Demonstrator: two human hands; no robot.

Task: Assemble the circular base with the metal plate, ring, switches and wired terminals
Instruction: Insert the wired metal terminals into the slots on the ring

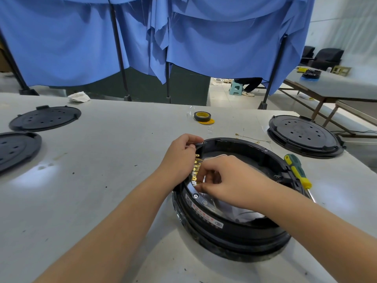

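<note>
While the circular base (230, 201) is sitting near the front right of the worktop (102, 180), both hands are working at its left inner wall, where a row of brass terminals (196, 168) is running from the near side away toward the far rim. The left hand (179, 158) is curling over the far-left rim, fingers bent and seemingly pinching the strip's far end, though the grip itself is partly hidden. The right hand (228, 180) is reaching across the metal plate (204, 199) from the right, fingertips pinching something small at the row's near end; a thin white wire (216, 156) is trailing behind it. Since the row's long axis is lying front-to-back, the right hand, being nearer, is probably seating the next terminal leftward onto it.
</note>
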